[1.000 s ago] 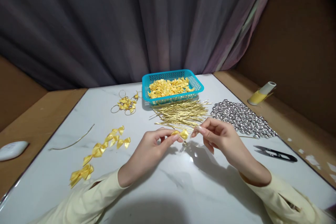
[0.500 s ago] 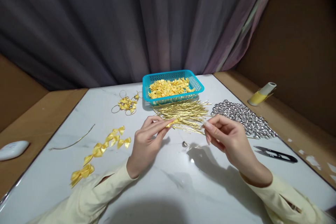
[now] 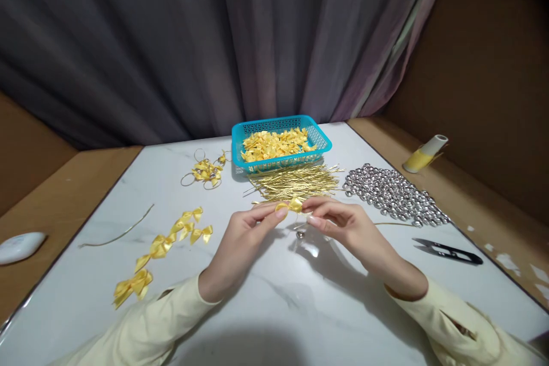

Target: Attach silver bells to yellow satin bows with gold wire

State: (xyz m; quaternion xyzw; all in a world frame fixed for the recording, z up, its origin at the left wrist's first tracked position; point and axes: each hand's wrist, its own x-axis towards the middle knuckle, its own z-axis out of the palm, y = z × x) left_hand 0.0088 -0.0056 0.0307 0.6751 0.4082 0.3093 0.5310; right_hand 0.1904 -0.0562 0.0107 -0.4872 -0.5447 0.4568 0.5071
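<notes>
Between the thumb and fingers of my left hand (image 3: 251, 229) is a yellow ribbon bow (image 3: 295, 205), held above the table. My right hand (image 3: 343, 223) is close beside it, fingers closed in a pinch on a gold cord (image 3: 392, 223); one end shows in front of the thumb and a longer stretch behind the hand. The right fingertips nearly meet the bow; whether they touch it I cannot tell. A small silver bead (image 3: 300, 234) is below the bow, with a fine thread faintly visible above it. A bundle of gold cords (image 3: 295, 183) lies just beyond my hands.
A blue basket (image 3: 282, 164) holds many bows. Silver beads (image 3: 392, 194) are heaped at the right, near black thread snips (image 3: 448, 251). At the left lie loose bows (image 3: 162, 245), a single cord (image 3: 120, 235) and looped pieces (image 3: 206, 171). A yellow-wound spool (image 3: 424, 154) stands far right.
My right hand has moved left, bringing its fingertips beside the bow. The bow has shifted slightly right and shows more clearly at the left fingertips.
</notes>
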